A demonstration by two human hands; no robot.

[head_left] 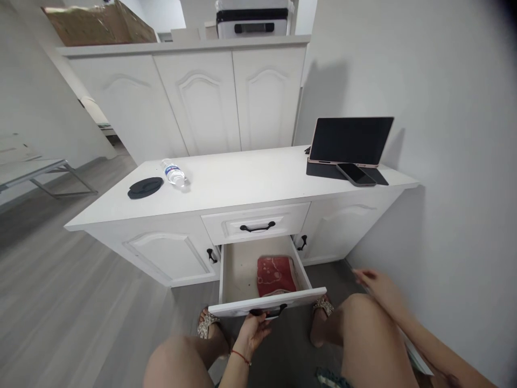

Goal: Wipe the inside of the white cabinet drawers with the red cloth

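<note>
The lower drawer (238, 269) of a white cabinet is pulled out. My left hand (253, 330), with a thin red string at its wrist, has its fingers hooked around the black drawer handle (278, 311) on that drawer's front. Inside the drawer, toward its right side, lies a folded red cloth (275, 276) with a pale printed pattern. My right hand (377, 286) hovers above my right knee, apart from the drawer; its fingers look loosely parted, slightly blurred, with nothing seen in them. Above the pulled-out drawer, the upper drawer (230, 226) is closed.
On the white cabinet top (242, 178) lie a clear water bottle (174, 173) and a flat black item (145, 187) at the left. A tablet (350, 141) stands at the right, with a phone (356, 174) before it. My knees flank the drawer; a wall (452, 161) rises at right.
</note>
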